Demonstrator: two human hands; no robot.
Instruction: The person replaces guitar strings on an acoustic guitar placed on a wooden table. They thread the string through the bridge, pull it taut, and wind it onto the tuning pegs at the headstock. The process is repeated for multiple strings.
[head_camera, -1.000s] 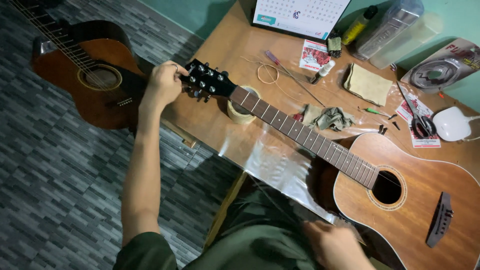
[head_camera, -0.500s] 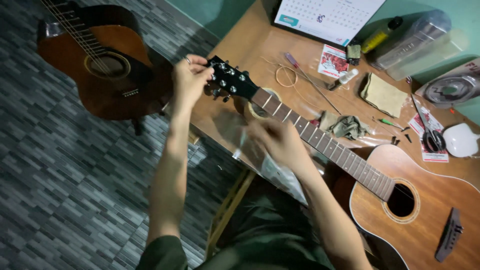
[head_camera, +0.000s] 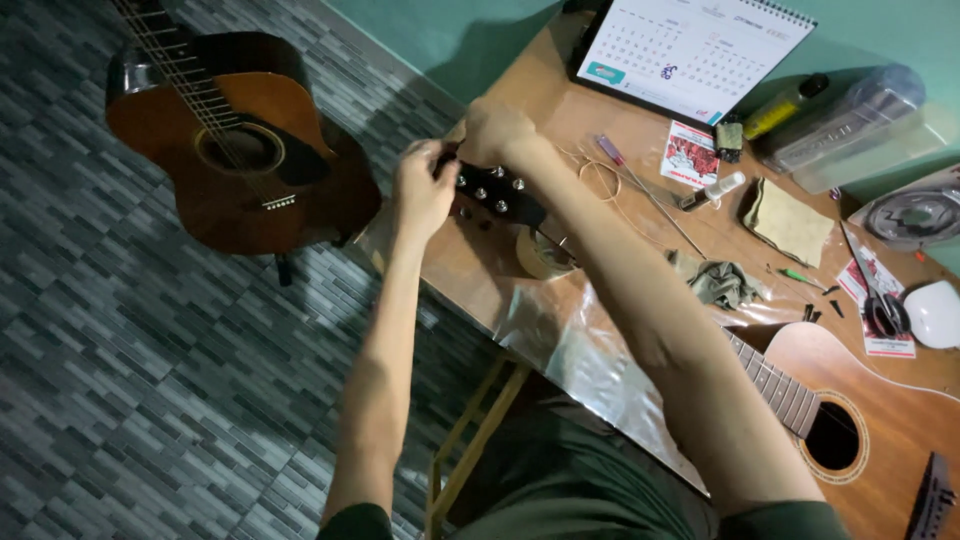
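- Black and glossy, the guitar headstock (head_camera: 497, 193) sits at the far-left end of the wooden surface (head_camera: 470, 265), its round metal tuner posts catching the light.
- I see my left hand (head_camera: 424, 190) curled against the near-left edge of the headstock, fingers bent in and pinching at its side; exactly what they pinch is hidden behind the knuckles.
- I see my right hand (head_camera: 497, 130) closed in a loose fist over the far edge of the headstock, wrist bent down; what it grips underneath I cannot tell.
- Both forearms run up from the bottom of the view and meet at the headstock; the right one crosses over the guitar's neck and hides most of it.
- The guitar body (head_camera: 868, 420) lies flat at the right, reddish-brown wood with a satin grain, a round soundhole and a dark bridge at the edge of the view.
- A roll of tape (head_camera: 542, 254), pale and ring-shaped, sits under the neck just behind the headstock.
- Clear plastic sheeting (head_camera: 590, 345), wrinkled and shiny, drapes over the near edge of the surface.
- A crumpled grey-green cloth (head_camera: 722, 282) lies beside the neck; a coil of thin wire string (head_camera: 600, 180) lies further back, near a white desk calendar (head_camera: 690, 50).
- A second acoustic guitar (head_camera: 245, 160), dark sunburst and glossy, stands on the grey patterned floor (head_camera: 130, 380) to the left, well apart from the surface.
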